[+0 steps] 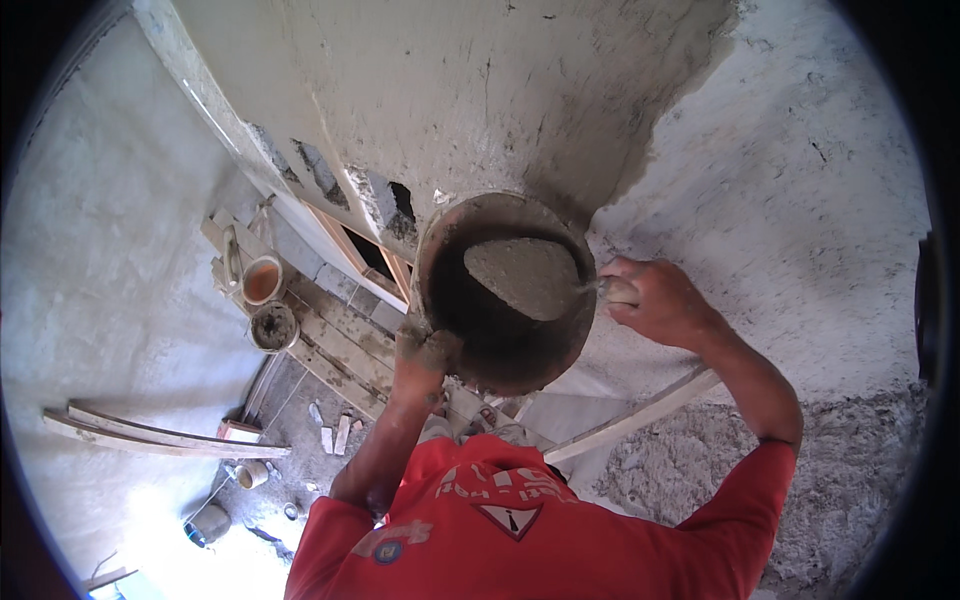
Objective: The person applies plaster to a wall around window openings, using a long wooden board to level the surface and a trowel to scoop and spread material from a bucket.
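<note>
A round, mortar-smeared bucket [545, 362] is held up in front of my chest, close to the wall. My left hand [424, 356] is closed on its near left rim, the fingers coated in grey mortar. My right hand [655, 300] grips the handle of a trowel [618, 291] at the bucket's right side. The trowel's blade lies over the bucket's mouth, covered by a heap of wet grey mortar [522, 277]. Dark shade hides most of the bucket's inside. Ahead, smooth damp plaster [470, 90] coats the wall, ending in a ragged edge at the right.
Scaffold planks [335, 335] run below on the left, bearing an orange-lined bucket [262, 280] and a dirty pail [273, 327]. A wooden frame [360, 250] borders an opening beside the wall. Long boards [170, 435] lean at the left; brick pieces [342, 433] lie on the floor.
</note>
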A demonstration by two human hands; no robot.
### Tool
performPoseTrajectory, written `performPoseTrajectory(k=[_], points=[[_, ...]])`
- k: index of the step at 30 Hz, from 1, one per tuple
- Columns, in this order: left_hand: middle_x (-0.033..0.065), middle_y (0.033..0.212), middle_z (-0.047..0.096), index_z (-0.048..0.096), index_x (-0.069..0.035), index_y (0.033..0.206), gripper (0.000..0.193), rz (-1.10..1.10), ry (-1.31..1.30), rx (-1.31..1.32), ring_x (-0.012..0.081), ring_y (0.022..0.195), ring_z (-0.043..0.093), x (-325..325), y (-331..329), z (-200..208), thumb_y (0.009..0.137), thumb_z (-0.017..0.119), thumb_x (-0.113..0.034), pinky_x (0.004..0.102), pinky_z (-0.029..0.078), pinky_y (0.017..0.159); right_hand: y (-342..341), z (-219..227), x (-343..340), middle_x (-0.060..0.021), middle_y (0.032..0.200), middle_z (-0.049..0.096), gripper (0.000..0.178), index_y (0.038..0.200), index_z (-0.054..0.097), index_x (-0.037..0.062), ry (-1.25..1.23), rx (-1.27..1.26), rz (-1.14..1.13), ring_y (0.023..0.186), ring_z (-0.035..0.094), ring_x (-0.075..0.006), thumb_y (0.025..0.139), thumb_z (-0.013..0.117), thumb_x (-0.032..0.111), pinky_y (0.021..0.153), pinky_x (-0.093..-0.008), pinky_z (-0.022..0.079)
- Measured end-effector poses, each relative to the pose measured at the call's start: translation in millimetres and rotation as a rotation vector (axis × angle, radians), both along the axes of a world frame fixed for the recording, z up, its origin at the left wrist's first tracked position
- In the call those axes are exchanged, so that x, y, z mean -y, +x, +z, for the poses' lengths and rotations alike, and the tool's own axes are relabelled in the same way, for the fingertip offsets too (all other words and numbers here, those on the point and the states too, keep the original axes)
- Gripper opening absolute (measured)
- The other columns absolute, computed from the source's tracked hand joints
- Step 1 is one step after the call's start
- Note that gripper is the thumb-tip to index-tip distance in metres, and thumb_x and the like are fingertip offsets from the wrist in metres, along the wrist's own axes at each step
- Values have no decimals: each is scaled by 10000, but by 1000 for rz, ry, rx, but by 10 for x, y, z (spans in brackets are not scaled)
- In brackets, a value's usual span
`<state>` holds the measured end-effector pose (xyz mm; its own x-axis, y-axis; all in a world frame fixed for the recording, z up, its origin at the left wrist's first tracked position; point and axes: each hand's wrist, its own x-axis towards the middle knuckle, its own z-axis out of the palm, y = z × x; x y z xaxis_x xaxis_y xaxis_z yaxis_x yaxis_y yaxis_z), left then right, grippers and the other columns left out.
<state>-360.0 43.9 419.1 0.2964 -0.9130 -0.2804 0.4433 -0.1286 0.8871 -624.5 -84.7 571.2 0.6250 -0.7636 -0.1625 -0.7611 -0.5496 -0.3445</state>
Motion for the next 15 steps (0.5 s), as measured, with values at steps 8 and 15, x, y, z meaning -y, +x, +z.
performPoseTrajectory(k=[8,15], points=[[116,698,627,582,51,902,137,118,32,6,206,565,633,-124,-41,88,785,517,25,281,472,441,-138,1084,-84,-114,854,640,396,1009,631,16,27,118,92,774,632,-217,681,793,168,715,-338,502],[120,671,633,590,42,847,86,62,-53,-8,209,527,624,-128,-34,-336,832,528,-16,282,466,427,-735,1209,287,-70,837,650,413,1082,662,37,-276,119,-334,688,604,-169,870,635,390,646,-308,540]])
